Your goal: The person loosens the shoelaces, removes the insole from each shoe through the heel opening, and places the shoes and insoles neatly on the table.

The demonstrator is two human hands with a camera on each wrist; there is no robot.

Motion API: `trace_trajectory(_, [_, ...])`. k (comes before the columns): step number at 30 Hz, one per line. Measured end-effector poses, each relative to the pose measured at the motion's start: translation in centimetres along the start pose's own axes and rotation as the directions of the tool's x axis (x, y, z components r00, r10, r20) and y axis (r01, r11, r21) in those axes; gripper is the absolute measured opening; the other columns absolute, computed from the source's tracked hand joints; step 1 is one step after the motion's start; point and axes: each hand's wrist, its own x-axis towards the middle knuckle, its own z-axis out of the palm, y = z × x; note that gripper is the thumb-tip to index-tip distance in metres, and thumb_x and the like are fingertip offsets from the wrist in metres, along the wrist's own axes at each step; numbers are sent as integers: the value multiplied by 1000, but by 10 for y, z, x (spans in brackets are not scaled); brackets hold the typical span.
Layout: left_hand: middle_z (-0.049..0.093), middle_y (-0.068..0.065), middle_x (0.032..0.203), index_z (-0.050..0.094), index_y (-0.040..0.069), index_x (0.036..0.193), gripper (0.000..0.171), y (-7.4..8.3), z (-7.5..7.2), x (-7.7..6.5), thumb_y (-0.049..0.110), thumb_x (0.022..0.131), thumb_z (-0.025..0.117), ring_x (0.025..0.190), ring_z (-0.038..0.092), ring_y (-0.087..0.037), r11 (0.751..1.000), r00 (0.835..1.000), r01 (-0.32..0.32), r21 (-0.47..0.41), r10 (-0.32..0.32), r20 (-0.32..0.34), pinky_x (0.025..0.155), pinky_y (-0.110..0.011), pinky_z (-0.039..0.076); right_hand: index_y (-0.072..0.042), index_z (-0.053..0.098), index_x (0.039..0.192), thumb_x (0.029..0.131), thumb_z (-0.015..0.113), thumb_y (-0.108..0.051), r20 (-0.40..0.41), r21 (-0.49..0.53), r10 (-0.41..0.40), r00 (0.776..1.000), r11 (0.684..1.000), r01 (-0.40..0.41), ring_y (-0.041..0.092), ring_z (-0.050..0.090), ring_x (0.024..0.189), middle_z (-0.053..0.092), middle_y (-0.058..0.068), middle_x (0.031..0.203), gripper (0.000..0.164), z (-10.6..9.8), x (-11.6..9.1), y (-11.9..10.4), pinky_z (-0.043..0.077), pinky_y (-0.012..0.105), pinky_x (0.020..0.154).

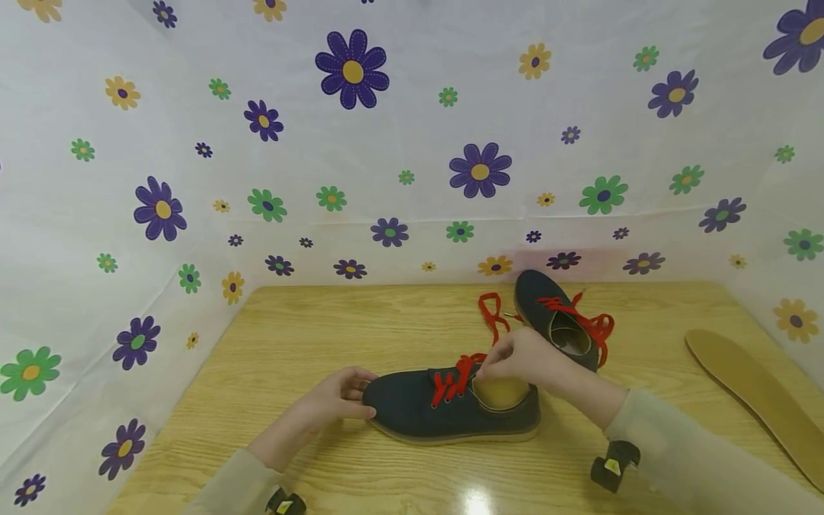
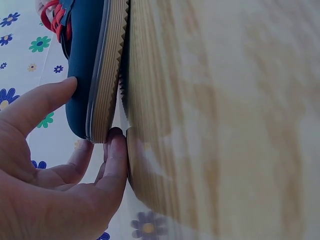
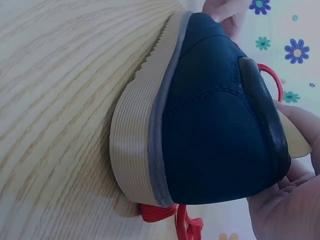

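A dark blue lace-up shoe (image 1: 412,404) with red laces (image 1: 450,386) stands on the table, toe to the left. My left hand (image 1: 337,397) holds its toe; in the left wrist view the thumb presses the upper while the other fingers curl around the sole's front. At the shoe's opening, my right hand (image 1: 524,361) has its fingers curled by the tongue. A tan insole (image 1: 498,393) shows inside the opening. In the right wrist view, the insole's edge (image 3: 295,137) sticks up out of the collar between the thumb and fingers; the fingertips are partly hidden.
A second dark blue shoe (image 1: 537,293) with loose red laces lies behind my right hand. Another tan insole (image 1: 749,386) lies at the table's right. Flower-printed white cloth (image 1: 412,143) hangs around the back and sides of the wooden table (image 1: 309,322).
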Motion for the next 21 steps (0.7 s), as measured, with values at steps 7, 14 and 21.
trace_trajectory(7, [59,-23,139,52,-6,145,63,0,0,0,6,91,80,117,62,-24,1000,1000,-3,-2,3,0,99,-38,54,-5,83,93,89,85,-19,7,151,118,993,982,-118,20,63,101,76,4,106,15,-5,1,2,53,29,81])
trace_trajectory(14, [60,-22,135,50,-7,146,63,1,0,-1,5,91,79,114,62,-24,1000,1000,-16,-6,16,5,98,-36,54,-7,82,91,89,86,-20,-23,84,97,995,992,-95,20,63,99,77,-2,92,14,-8,0,1,50,31,85])
trace_trajectory(21, [60,-23,138,50,-7,146,63,2,1,-2,5,91,79,117,62,-25,1000,1000,-18,-3,18,8,100,-39,54,-7,79,83,89,86,-16,-47,-42,-6,999,999,4,16,56,77,71,-5,74,13,-10,-8,-1,46,30,69])
